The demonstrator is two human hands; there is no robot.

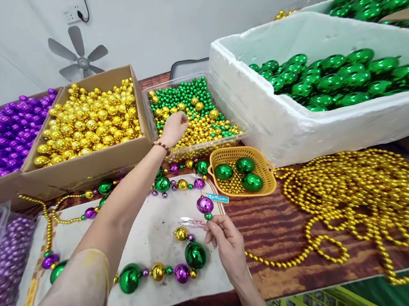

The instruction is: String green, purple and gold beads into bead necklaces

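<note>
My left hand (176, 129) reaches into a clear plastic tray (207, 144) of small green and gold beads (196, 128). Its fingers are curled, and what they hold, if anything, is hidden. Over the right side of a white cloth (142, 226), my right hand (228, 245) is closed on small thread snips (192, 222) with pinkish handles, blades pointing left. Its fingertips also meet a small green bead (208, 217) below a purple ball (205, 204). These belong to a garland of green, gold and purple balls; a large green ball (195, 255) lies just left of this hand.
Boxes of purple balls (1, 134) and gold balls (89, 122) stand at the back left. A foam box (252, 108) of green ornaments stands right. Nearby are an orange basket (269, 178), piled gold bead strings (354, 201) and a bin of purple beads (6, 280).
</note>
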